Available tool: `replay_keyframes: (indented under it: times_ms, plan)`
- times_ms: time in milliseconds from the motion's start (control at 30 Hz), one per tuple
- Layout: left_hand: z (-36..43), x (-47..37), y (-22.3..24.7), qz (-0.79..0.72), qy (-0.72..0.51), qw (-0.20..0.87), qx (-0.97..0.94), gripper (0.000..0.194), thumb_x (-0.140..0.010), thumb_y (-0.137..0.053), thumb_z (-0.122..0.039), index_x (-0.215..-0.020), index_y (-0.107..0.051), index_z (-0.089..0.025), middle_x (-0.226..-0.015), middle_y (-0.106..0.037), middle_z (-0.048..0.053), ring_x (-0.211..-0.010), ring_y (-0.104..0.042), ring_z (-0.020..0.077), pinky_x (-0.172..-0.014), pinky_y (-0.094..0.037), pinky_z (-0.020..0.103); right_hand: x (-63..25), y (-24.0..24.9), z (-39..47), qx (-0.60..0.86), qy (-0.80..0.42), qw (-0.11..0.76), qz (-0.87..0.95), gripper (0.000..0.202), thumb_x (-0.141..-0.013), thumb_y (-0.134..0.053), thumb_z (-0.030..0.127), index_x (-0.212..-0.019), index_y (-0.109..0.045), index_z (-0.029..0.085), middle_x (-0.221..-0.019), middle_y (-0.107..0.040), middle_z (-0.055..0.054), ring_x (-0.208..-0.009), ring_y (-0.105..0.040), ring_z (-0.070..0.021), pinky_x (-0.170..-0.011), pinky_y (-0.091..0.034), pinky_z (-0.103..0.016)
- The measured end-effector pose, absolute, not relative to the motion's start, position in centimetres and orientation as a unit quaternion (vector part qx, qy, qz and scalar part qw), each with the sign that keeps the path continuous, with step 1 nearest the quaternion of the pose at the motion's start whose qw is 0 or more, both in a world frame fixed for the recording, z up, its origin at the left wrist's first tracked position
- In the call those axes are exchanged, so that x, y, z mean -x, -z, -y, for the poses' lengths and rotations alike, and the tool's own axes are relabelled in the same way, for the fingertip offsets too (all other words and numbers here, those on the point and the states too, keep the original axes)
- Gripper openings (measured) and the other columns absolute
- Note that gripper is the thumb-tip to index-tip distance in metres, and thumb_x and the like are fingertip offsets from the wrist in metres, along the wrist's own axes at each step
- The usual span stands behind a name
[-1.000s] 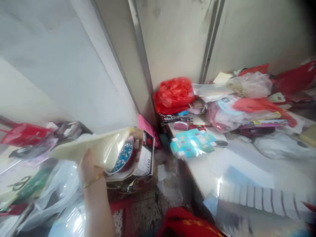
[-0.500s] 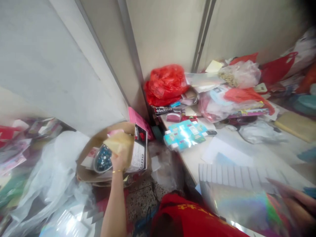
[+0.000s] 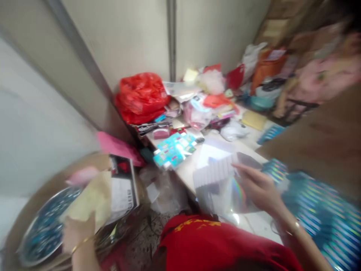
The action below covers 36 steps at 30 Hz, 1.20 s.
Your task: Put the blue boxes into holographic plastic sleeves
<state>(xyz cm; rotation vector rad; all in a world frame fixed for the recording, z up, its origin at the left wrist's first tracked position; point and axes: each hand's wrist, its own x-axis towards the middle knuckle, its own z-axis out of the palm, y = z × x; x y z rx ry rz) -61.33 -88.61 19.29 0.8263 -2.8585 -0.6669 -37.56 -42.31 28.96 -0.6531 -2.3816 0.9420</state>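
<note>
In the head view my left hand [image 3: 77,229] is closed on a flat piece of pale yellow paper [image 3: 88,199], over a round cardboard container [image 3: 17,210]. Beneath the paper a bowl of blue glittering small pieces [image 3: 50,222] is partly covered. My right hand [image 3: 259,188], blurred, grips a fanned stack of shiny plastic sheets [image 3: 211,195] at its right side, index finger stretched along the top and thumb hidden. White strips line the far edge of the stack. A flattened turquoise printed box [image 3: 175,149] lies beyond it.
A red plastic bag [image 3: 142,96] and piled clutter stand at the back of the white table [image 3: 184,175]. A printed black-and-white box panel [image 3: 122,190] rises beside the container. Blue shiny packs [image 3: 324,210] lie at right. A person in pink [image 3: 329,79] is at the far right.
The view has swung right and closer to the container. My left hand still holds the yellow paper over it; more of my right hand and the person at right now show.
</note>
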Motion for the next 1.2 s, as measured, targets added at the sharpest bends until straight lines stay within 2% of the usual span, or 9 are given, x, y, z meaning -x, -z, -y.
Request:
replay_keyframes:
  times_ms: [133,267,400,600,767,867,967,1033,1200]
  plan:
    - [81.1,61.5,-19.9,0.918,0.377,0.106,-0.061,0.045,-0.07,-0.067,-0.043,-0.109,-0.06,-0.021,-0.116,-0.063,0.011,-0.114,-0.055,0.0373,-0.097,-0.042,0.057,37.4,-30.7,42.9,0.238,-0.346,0.278,0.864,0.032,-0.088,-0.05,0.036,-0.103,-0.073,0.021,-0.099,-0.074,-0.007,-0.085,-0.07,-0.0192,-0.075,-0.057,-0.029]
    - [68.1,56.9,-21.0,0.737,0.623,-0.253,0.066,0.062,-0.066,-0.075,-0.041,-0.12,-0.056,-0.017,-0.099,-0.069,0.011,-0.089,-0.066,0.0238,-0.083,-0.052,0.038,35.5,-31.6,43.3,0.289,-0.345,0.332,0.829,0.031,-0.089,-0.05,0.037,-0.103,-0.073,0.021,-0.102,-0.074,-0.006,-0.09,-0.069,-0.0198,-0.08,-0.056,-0.031]
    - [60.4,51.9,-22.1,0.514,0.683,-0.513,0.083,0.067,-0.067,-0.077,-0.039,-0.124,-0.053,-0.015,-0.103,-0.069,0.013,-0.088,-0.068,0.0227,-0.078,-0.054,0.033,31.9,-31.4,42.9,0.338,-0.361,0.332,0.803,0.031,-0.087,-0.055,0.039,-0.105,-0.072,0.02,-0.107,-0.072,-0.007,-0.097,-0.068,-0.022,-0.089,-0.055,-0.036]
    - [56.8,49.7,-23.6,0.594,0.592,-0.534,0.111,0.062,-0.054,-0.086,-0.036,-0.108,-0.06,-0.016,-0.09,-0.073,0.006,-0.081,-0.069,0.0222,-0.071,-0.057,0.031,23.4,-28.8,42.9,0.416,-0.434,0.248,0.76,0.057,-0.076,-0.07,0.046,-0.125,-0.062,0.017,-0.124,-0.064,-0.011,-0.113,-0.061,-0.0269,-0.1,-0.047,-0.043]
    - [52.4,45.1,-24.2,0.647,0.537,-0.517,0.161,0.063,-0.05,-0.086,-0.043,-0.103,-0.063,-0.019,-0.086,-0.073,0.003,-0.074,-0.068,0.0213,-0.062,-0.056,0.028,15.1,-25.4,43.4,0.492,-0.445,0.261,0.701,0.053,-0.082,-0.063,0.051,-0.122,-0.064,0.017,-0.12,-0.065,-0.012,-0.11,-0.061,-0.027,-0.094,-0.051,-0.043]
    - [49.3,38.8,-25.2,0.646,0.497,-0.53,0.234,0.057,-0.058,-0.081,-0.049,-0.103,-0.064,-0.018,-0.081,-0.071,0.002,-0.06,-0.064,0.0169,-0.05,-0.051,0.024,10.3,-24.9,42.4,0.54,-0.303,0.258,0.742,0.06,-0.078,-0.064,0.057,-0.126,-0.062,0.02,-0.14,-0.049,-0.016,-0.132,-0.04,-0.0348,-0.108,-0.035,-0.054]
    - [46.4,31.0,-26.5,0.64,0.456,-0.538,0.306,0.052,-0.066,-0.075,-0.053,-0.103,-0.064,-0.018,-0.07,-0.067,0.0,-0.047,-0.053,0.0113,-0.039,-0.038,0.02,6.7,-25.5,40.3,0.44,-0.252,0.25,0.825,0.084,-0.073,-0.065,0.066,-0.142,-0.043,0.024,-0.154,-0.028,-0.014,-0.145,-0.014,-0.0356,-0.114,-0.015,-0.059]
    - [44.7,26.1,-27.5,0.629,0.443,-0.533,0.354,0.047,-0.069,-0.072,-0.054,-0.099,-0.065,-0.018,-0.065,-0.064,-0.001,-0.047,-0.05,0.0101,-0.041,-0.037,0.019,4.8,-26.0,38.7,0.337,-0.282,0.246,0.864,0.089,-0.073,-0.062,0.068,-0.146,-0.035,0.024,-0.152,-0.033,-0.014,-0.143,-0.02,-0.0329,-0.115,-0.013,-0.057]
    - [42.7,18.9,-30.3,0.643,0.443,-0.437,0.446,0.037,-0.072,-0.071,-0.051,-0.085,-0.066,-0.016,-0.073,-0.066,0.002,-0.067,-0.057,0.0147,-0.062,-0.047,0.023,1.1,-26.1,35.3,0.22,-0.388,0.265,0.855,0.058,-0.084,-0.058,0.058,-0.125,-0.053,0.018,-0.114,-0.063,-0.01,-0.101,-0.059,-0.0206,-0.089,-0.045,-0.032]
